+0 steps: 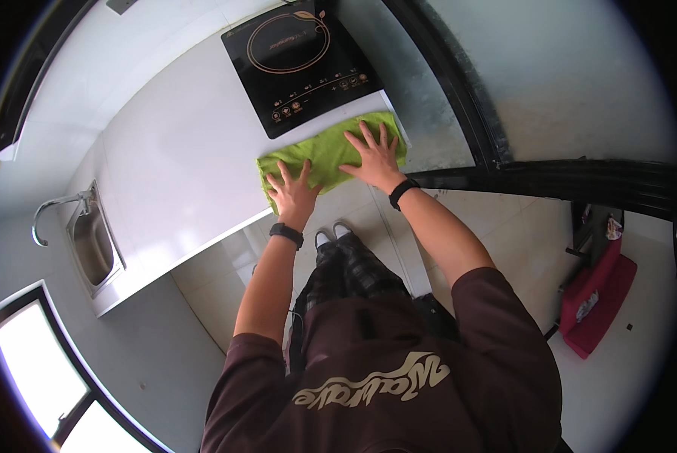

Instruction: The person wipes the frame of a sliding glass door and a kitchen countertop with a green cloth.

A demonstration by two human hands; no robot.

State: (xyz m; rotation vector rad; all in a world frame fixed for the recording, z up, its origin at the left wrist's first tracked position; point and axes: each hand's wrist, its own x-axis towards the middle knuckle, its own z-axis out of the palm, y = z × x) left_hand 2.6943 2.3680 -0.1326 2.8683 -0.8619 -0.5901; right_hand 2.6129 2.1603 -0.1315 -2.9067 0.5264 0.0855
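A bright green cloth (329,151) lies spread along the front edge of the white countertop, its near side reaching the counter's edge. Flat on its left part rests my left hand (293,195), fingers spread. My right hand (376,160) lies on the cloth's right part, its fingers spread too. Neither hand grips anything. Just beyond the cloth sits a black induction cooktop (300,64) with a copper-coloured ring and a row of touch controls.
The white countertop (168,158) runs left to a steel sink (95,245) with a curved chrome faucet (51,204). A black-framed glass partition (459,83) stands right of the cooktop. Lower right is a red chair (599,302). A window (40,362) is at lower left.
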